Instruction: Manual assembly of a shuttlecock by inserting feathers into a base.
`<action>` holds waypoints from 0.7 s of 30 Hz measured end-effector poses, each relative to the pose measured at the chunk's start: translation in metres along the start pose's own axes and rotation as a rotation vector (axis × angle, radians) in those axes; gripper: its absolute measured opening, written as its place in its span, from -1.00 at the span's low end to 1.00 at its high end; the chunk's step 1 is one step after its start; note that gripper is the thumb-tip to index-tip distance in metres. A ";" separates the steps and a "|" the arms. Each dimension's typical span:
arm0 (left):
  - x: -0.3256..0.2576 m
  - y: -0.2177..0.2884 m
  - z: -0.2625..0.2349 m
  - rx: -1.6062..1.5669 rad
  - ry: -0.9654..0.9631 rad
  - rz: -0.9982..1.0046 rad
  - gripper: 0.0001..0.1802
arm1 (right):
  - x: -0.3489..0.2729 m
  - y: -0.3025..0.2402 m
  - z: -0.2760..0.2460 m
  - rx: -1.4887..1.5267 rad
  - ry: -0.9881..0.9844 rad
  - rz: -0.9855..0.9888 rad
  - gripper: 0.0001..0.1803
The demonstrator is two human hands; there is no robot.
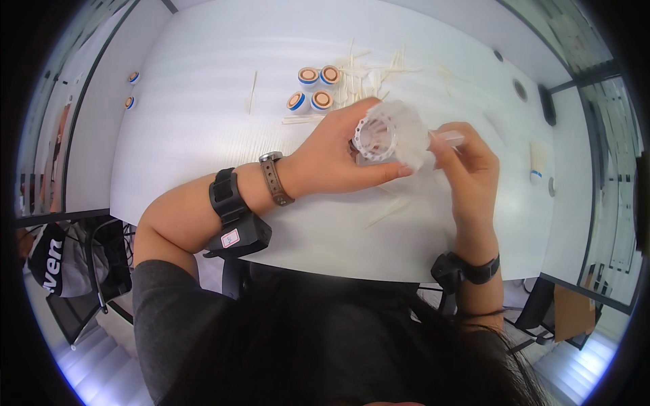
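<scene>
My left hand [345, 145] is wrapped round a clear, cup-like plastic piece [374, 137] with a ring of small holes along its open rim. Pale, translucent, feather-like pieces [409, 135] fan out around its right side. The thumb lies along the lower edge of this piece and the fingers are behind it. At its right, my right hand [470, 159] pinches a small translucent whitish strip [450, 139] between thumb and fingers. The strip's left end is close to the feathery side; whether it touches cannot be made out.
Beyond my hands, several small white jars [309, 76] with blue bands and brown-ringed tops stand near a loose heap of pale feather-like strips [369, 78]. One thin strip [253, 93] lies to the left. Another strip [389, 212] lies nearer me on the white table [196, 128].
</scene>
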State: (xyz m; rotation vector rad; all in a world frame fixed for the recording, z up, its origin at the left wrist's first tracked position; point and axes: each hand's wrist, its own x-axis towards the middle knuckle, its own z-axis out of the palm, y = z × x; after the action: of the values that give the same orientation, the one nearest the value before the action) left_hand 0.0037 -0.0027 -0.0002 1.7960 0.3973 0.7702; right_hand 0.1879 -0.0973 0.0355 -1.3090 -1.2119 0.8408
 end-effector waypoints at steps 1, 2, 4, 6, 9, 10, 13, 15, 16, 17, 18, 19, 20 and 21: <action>0.000 0.001 -0.001 0.002 0.000 0.000 -0.49 | 0.002 0.000 -0.004 0.004 0.035 -0.008 -0.90; -0.001 0.002 -0.003 -0.036 0.005 0.023 -0.45 | 0.002 0.000 -0.006 0.006 0.071 -0.013 -0.90; -0.004 0.004 -0.004 -0.074 0.011 0.045 -0.42 | 0.002 -0.006 -0.005 -0.010 0.103 -0.042 -0.88; -0.006 0.007 -0.005 -0.319 0.019 -0.105 -0.46 | 0.001 -0.007 -0.006 -0.024 0.210 -0.068 -0.86; -0.006 0.005 -0.005 -0.294 0.045 -0.096 -0.51 | -0.001 -0.012 -0.007 -0.018 0.210 -0.091 -0.86; -0.006 0.002 -0.004 -0.294 0.046 -0.098 -0.51 | -0.003 -0.011 -0.006 -0.018 0.209 -0.089 -0.86; 0.000 -0.004 -0.001 -0.126 0.100 0.110 -0.52 | -0.006 -0.013 -0.003 -0.010 0.149 -0.164 -0.87; 0.000 -0.004 0.001 -0.058 0.106 0.149 -0.55 | -0.007 -0.014 -0.001 -0.055 0.150 -0.193 -0.88; -0.001 -0.003 0.000 -0.059 0.105 0.148 -0.55 | -0.007 -0.014 0.000 -0.099 0.151 -0.224 -0.89; -0.002 0.000 -0.003 -0.052 0.042 0.068 -0.48 | -0.007 -0.014 0.000 -0.098 0.151 -0.224 -0.89; -0.003 0.002 -0.006 -0.046 -0.022 -0.011 -0.41 | -0.007 -0.013 0.000 -0.174 0.147 -0.250 -0.89; -0.003 0.001 -0.006 -0.045 -0.023 -0.011 -0.41 | -0.007 -0.012 0.000 -0.251 0.144 -0.276 -0.89; -0.003 0.001 -0.006 -0.027 -0.029 0.004 -0.41 | -0.006 -0.011 0.000 -0.250 0.145 -0.275 -0.89; -0.004 0.000 -0.007 -0.009 -0.036 0.020 -0.41 | -0.005 -0.009 0.001 -0.235 0.152 -0.291 -0.89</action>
State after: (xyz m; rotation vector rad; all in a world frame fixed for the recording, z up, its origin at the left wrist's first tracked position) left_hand -0.0034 -0.0005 0.0002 1.8057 0.3525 0.7515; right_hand 0.1841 -0.1034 0.0434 -1.3148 -1.3677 0.3930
